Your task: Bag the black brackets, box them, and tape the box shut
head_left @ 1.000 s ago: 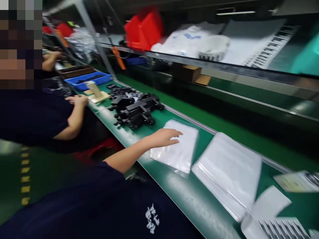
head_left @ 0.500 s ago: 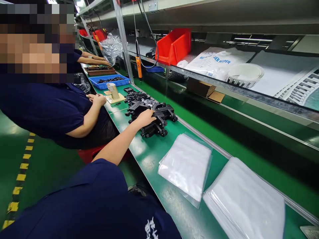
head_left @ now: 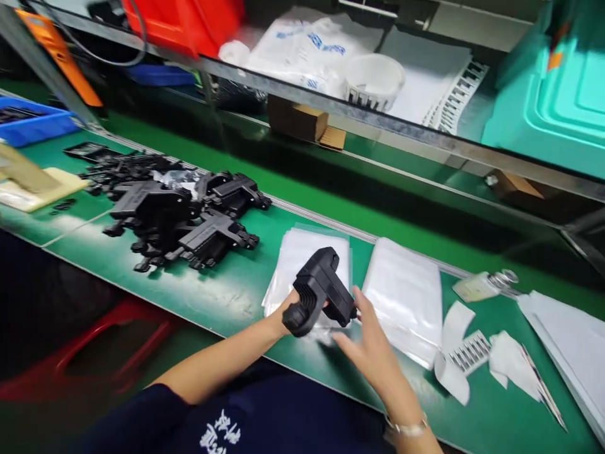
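- Long green desk (head_left: 241,296) here, running left to right, with a metal shelf (head_left: 283,88) along its far side: one red bin (head_left: 189,25) at left, one white roll (head_left: 375,75) mid-shelf, teal containers (head_left: 548,107) at right, their number unclear.
- And up it comes to view: one black part (head_left: 326,287), tilted, held over the left stack of clear sleeves (head_left: 288,265); held high, I'd judge, so both sides of me can get at it.
- My left grip (head_left: 289,301) is closed around it from behind, most of my fingers hidden by the part.
- My right grip (head_left: 371,343) stands apart, thumb and fingers spread at the part's right edge, as if to steady it; whether a fingertip touches, I can't tell.
- Sleeves, two stacks: the left one under the part, the right stack (head_left: 404,296) just beside it, both probably laid here for easy reach.
- To the left, a heap of black parts (head_left: 208,233), piled too tightly to count; they look set within arm's reach.
- Over on the right: one bottle (head_left: 479,285) lying on the far side, one printed label strip (head_left: 470,353), one crumpled white cloth (head_left: 513,362) nearer me.
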`<state>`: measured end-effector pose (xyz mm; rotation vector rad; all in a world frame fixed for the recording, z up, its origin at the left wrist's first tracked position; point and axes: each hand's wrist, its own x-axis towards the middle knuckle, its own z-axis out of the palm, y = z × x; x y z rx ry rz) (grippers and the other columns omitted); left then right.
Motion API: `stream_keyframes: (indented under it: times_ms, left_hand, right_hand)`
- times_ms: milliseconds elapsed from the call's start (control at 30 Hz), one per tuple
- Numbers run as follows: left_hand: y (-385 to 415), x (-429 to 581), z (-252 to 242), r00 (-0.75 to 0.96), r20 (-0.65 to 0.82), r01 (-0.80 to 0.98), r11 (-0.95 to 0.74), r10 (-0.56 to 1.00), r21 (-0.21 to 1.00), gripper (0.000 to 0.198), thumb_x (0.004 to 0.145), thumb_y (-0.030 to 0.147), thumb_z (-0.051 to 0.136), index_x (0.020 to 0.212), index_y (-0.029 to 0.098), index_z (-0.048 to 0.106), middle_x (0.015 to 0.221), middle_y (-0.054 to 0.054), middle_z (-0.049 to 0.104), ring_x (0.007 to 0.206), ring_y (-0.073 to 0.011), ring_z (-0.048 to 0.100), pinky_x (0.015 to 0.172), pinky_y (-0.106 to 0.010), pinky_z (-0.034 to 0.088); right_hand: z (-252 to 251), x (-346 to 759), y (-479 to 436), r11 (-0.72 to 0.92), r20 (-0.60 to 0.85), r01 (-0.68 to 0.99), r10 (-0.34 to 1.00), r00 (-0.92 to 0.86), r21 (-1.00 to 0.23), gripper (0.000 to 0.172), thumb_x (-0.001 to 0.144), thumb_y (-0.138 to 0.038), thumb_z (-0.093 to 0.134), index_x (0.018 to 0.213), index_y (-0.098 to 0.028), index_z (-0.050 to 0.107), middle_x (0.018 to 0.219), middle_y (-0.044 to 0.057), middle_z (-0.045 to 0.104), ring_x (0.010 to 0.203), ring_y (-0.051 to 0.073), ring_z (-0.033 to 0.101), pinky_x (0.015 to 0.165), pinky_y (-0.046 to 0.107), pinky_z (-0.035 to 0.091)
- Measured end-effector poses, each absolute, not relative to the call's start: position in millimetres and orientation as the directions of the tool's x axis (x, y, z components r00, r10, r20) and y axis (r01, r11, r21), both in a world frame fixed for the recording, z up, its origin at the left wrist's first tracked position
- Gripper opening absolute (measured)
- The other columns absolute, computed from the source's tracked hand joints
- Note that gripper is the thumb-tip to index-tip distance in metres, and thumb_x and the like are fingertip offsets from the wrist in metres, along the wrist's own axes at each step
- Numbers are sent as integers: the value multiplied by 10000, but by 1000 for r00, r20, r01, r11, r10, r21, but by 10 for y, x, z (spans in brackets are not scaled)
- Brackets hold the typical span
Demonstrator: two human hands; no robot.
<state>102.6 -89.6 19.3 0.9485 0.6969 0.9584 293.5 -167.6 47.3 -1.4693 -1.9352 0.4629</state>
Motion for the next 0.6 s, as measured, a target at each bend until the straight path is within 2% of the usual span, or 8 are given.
stream_keyframes:
  times_ms: [100, 167, 233, 300, 367, 467, 533, 600]
  left_hand:
    - [-936, 935, 320, 564, -90, -217, 252, 821, 943, 540, 649, 366, 811, 1146, 202, 678, 1110, -90, 717, 1127, -327, 609, 1020, -481, 442]
    - [-895, 803, 415, 678, -64, -192, 259, 733, 947, 585, 651, 346, 804, 1197, 197, 655, 1156, -91, 699, 1142, -330, 599, 1005, -447, 449]
    - [-832, 718, 455, 748, -44, -189, 276, 662, 942, 649, 704, 429, 751, 1283, 182, 591, 1216, -113, 663, 1156, -333, 590, 972, -426, 461]
    - [-789, 730, 429, 702, -76, -135, 238, 708, 962, 694, 725, 523, 717, 1296, 163, 555, 1220, -125, 642, 1143, -330, 581, 953, -411, 461]
    - [-795, 812, 368, 581, -126, -5, 159, 804, 987, 675, 738, 607, 678, 1220, 148, 573, 1158, -118, 645, 1094, -314, 578, 940, -401, 454]
    - [-875, 923, 317, 455, -104, 79, 76, 885, 994, 676, 786, 718, 546, 1127, 135, 577, 1070, -108, 639, 1026, -289, 575, 901, -382, 458]
    - [-940, 929, 341, 464, -25, 80, -14, 885, 997, 714, 787, 751, 510, 1164, 146, 547, 1069, -104, 632, 1001, -276, 581, 868, -365, 467]
    - [-992, 896, 393, 511, 43, 125, -124, 859, 984, 748, 758, 760, 542, 1214, 167, 518, 1089, -98, 629, 987, -272, 589, 857, -362, 470]
  right_hand:
    - [297, 2878, -1665, 253, 196, 686, 967, -162, -682, 807, 863, -317, 637, 1532, -330, 186, 1386, 123, 539, 1163, 307, 609, 843, 462, 594]
    - [275, 2934, -1702, 280, 243, 702, 957, -156, -655, 787, 872, -291, 628, 1530, -323, 198, 1296, 120, 592, 1115, 300, 621, 857, 473, 584]
    - [344, 3017, -1774, 333, 318, 751, 932, -172, -570, 755, 891, -262, 608, 1530, -332, 212, 1241, 120, 607, 1101, 305, 607, 904, 515, 553]
    - [466, 3093, -1852, 377, 365, 791, 907, -210, -482, 685, 914, -232, 574, 1515, -352, 270, 1224, 118, 605, 1107, 305, 590, 939, 532, 526]
    - [582, 3157, -1914, 392, 366, 784, 902, -227, -482, 601, 915, -283, 589, 1471, -357, 373, 1245, 114, 592, 1146, 305, 569, 972, 524, 508]
    - [642, 3250, -1958, 229, 292, 658, 956, -15, -717, 551, 874, -528, 603, 1365, -295, 515, 1262, 121, 579, 1139, 293, 583, 908, 457, 547]
    - [588, 3294, -1947, -6, 73, 408, 982, 177, -913, 549, 887, -657, 470, 1198, -230, 617, 1000, 105, 663, 835, 229, 660, 664, 354, 570]
    - [492, 3300, -1913, -246, -224, 93, 954, 197, -965, 559, 893, -691, 396, 967, -196, 647, 601, 9, 574, 450, 129, 494, 420, 250, 416]
